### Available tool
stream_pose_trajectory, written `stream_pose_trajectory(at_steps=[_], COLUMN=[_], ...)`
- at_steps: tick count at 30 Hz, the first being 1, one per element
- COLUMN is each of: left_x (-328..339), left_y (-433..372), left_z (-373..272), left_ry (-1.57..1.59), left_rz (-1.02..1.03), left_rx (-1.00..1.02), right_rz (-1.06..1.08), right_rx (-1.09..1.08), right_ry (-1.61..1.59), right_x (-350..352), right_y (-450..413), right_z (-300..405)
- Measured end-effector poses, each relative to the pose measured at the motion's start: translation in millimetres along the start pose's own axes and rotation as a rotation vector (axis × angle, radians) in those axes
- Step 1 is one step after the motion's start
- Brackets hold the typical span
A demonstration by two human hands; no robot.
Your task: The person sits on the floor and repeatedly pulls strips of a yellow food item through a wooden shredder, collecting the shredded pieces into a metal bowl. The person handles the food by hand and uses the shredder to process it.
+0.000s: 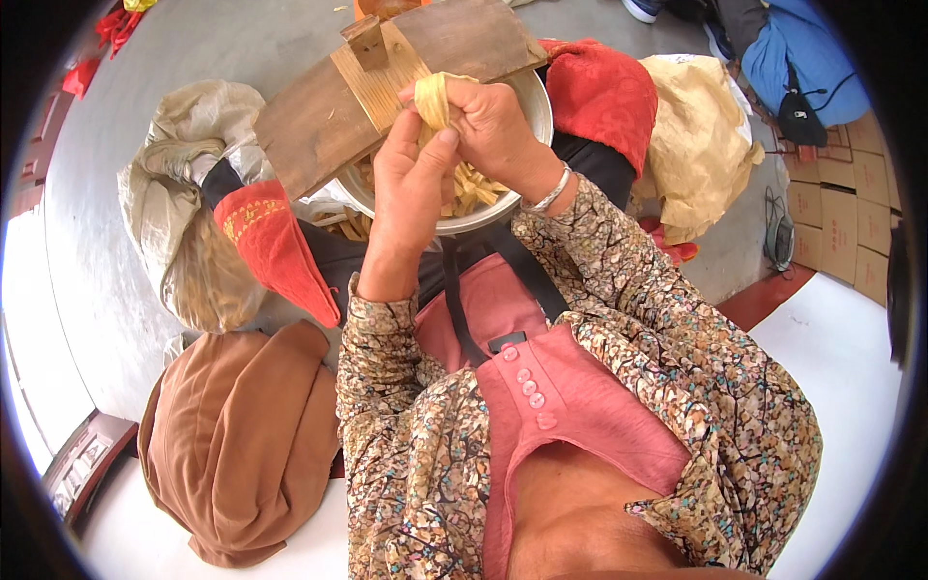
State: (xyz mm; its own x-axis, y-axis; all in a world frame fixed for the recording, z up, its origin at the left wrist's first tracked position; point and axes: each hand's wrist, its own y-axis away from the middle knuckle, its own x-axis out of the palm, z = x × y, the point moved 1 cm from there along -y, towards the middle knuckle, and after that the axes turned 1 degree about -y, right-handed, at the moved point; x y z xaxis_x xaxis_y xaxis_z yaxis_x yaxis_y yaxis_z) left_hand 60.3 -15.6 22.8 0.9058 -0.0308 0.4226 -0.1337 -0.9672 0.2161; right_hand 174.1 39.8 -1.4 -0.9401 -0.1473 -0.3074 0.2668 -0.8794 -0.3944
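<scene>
A flat pale-yellow strip is looped between my hands, its material unclear. My left hand pinches its lower part between thumb and fingers. My right hand grips the loop from the other side, and the strip passes around its fingertips. Below both hands is a round metal basin with yellowish strip pieces inside. Across its far side lies a wooden board, which carries a lighter plank and a small upright wooden block. My hands partly cover the basin and its contents.
Left of my legs stands a translucent sack with yellowish contents. A brown cloth is heaped nearer me. Red cloths cover my knees, with tan wrapping at right. Cardboard boxes and a person in blue are farther right.
</scene>
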Motion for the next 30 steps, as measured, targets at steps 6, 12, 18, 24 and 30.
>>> stream_pose_trajectory(at_steps=[6,12,18,24,30], left_x=[-31,-46,-36,-36,-36], left_y=[-11,-15,9,13,9], left_z=[15,33,35,53,40], left_ry=[0.009,-0.607,-1.484,-1.18,-0.883], left_rz=[0.054,-0.013,-0.236,-0.166,-0.017], left_rx=[-0.132,0.18,0.778,0.653,0.483], right_rz=[0.018,0.03,0.212,0.357,0.295], right_rx=[-0.262,-0.34,0.276,0.947,0.843], right_ry=[0.482,0.547,-0.18,-1.148,-1.102], right_x=[-6,-5,10,10,7], right_y=[4,9,39,61,53], right_z=[-4,-11,-32,-40,-38])
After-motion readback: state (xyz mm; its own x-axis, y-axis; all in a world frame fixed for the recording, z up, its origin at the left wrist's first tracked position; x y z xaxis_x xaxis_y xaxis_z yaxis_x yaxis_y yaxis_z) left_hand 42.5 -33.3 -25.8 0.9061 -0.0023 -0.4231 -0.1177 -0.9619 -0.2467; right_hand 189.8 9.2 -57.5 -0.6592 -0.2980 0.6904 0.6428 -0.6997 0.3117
